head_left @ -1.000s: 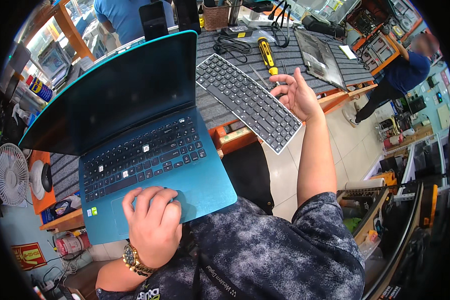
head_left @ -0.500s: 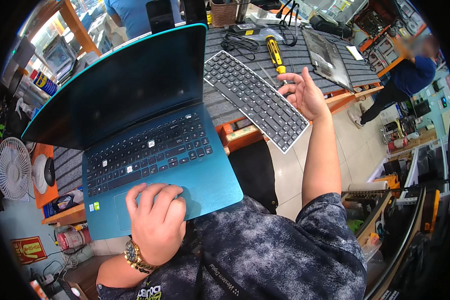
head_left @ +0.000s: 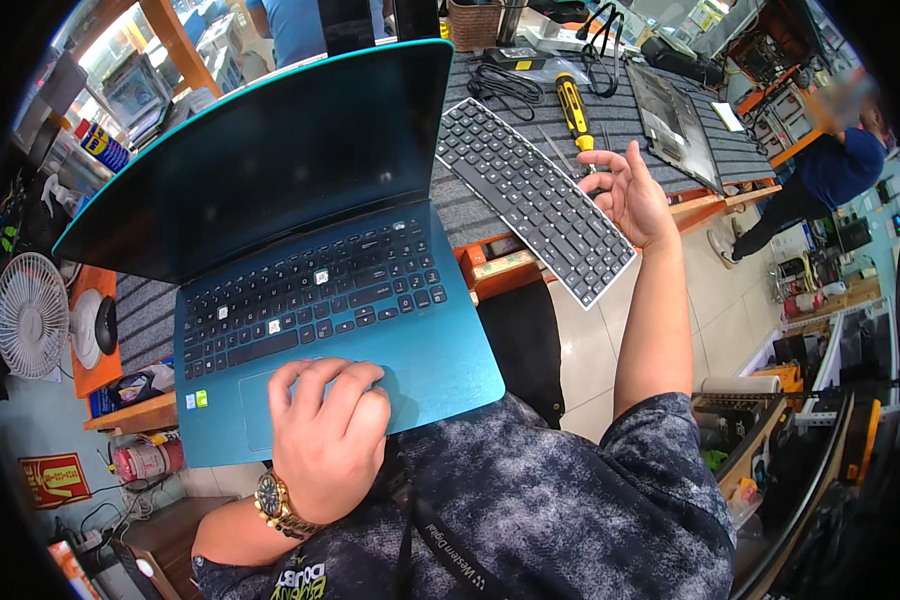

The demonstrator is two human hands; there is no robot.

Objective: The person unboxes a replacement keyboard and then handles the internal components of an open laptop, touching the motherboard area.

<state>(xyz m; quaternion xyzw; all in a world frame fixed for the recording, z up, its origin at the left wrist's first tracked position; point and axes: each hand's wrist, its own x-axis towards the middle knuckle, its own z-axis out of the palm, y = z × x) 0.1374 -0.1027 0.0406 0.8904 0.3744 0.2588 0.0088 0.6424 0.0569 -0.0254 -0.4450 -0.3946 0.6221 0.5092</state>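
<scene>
A teal laptop [head_left: 440,365] stands with its lid up at the left, its screen dark. Several keys on its black keyboard carry white marks. My left hand [head_left: 332,430], wearing a gold watch, lies over the laptop's front edge, bent fingers on the touchpad area; its thumb is hidden. To the right, a loose black keyboard [head_left: 540,200] with a pale rim slants across the table's edge, its near end out over the floor. My right hand [head_left: 635,205] is beside its right edge, thumb raised and fingers apart. Whether the lower fingers touch it, I cannot tell.
Behind the right hand a yellow-and-black screwdriver [head_left: 573,110] lies on the striped grey mat [head_left: 490,215]. A coiled black cable [head_left: 505,85] and a dark laptop panel [head_left: 675,130] lie farther back. A white fan [head_left: 32,315] stands left. Another person [head_left: 835,165] is at far right.
The whole view has shifted slightly, so the laptop, keyboard and table sit a little farther right. Both hands keep nearly the same places against them.
</scene>
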